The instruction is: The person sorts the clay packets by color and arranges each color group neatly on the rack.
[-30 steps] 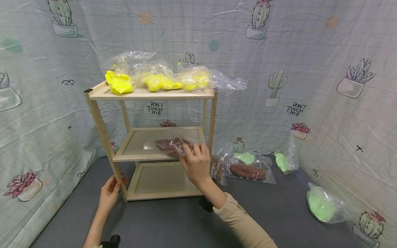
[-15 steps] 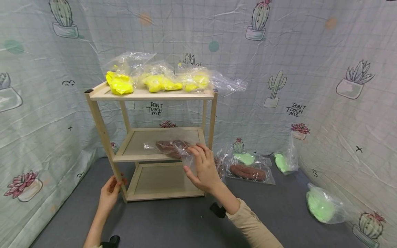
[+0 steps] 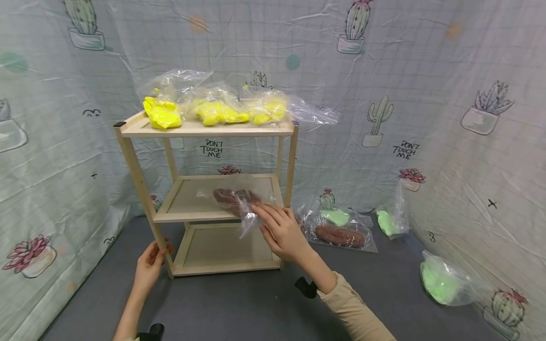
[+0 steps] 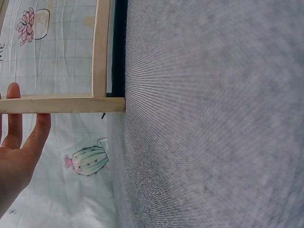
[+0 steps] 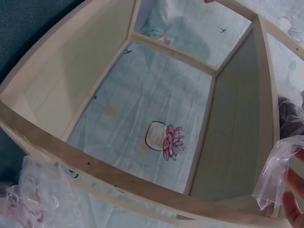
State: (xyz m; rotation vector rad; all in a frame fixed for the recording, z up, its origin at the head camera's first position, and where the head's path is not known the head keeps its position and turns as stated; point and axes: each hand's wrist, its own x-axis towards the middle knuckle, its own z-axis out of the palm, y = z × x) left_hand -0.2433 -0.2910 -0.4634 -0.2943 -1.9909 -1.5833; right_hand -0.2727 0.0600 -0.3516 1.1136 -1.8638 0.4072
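My left hand (image 3: pixel 147 267) grips the front left post (image 3: pixel 145 194) of a wooden three-tier shelf near its foot. In the left wrist view, fingers of the left hand (image 4: pixel 21 156) lie on both sides of that post (image 4: pixel 57 105). On the middle tier is a clear plastic bag (image 3: pixel 233 202) with a brown, sausage-like lump inside. One end of the bag (image 5: pixel 275 173) hangs over the tier's front edge. My right hand (image 3: pixel 285 235) touches the bag's right end with fingers fairly straight. The right wrist view shows only part of this hand (image 5: pixel 295 183).
Bags of yellow lumps (image 3: pixel 219 112) line the top tier. Right of the shelf lie a bag with a brown roll (image 3: pixel 341 236) and a green piece (image 3: pixel 335 218), partly hidden bags, and two bags of green lumps (image 3: pixel 387 223). A patterned cloth (image 3: pixel 332 156) encloses the grey surface (image 3: pixel 222 308).
My right hand let go of the bag, drew back to the right, and now touches its end with straighter fingers. The bag's end now droops over the tier edge. My left hand stayed put.
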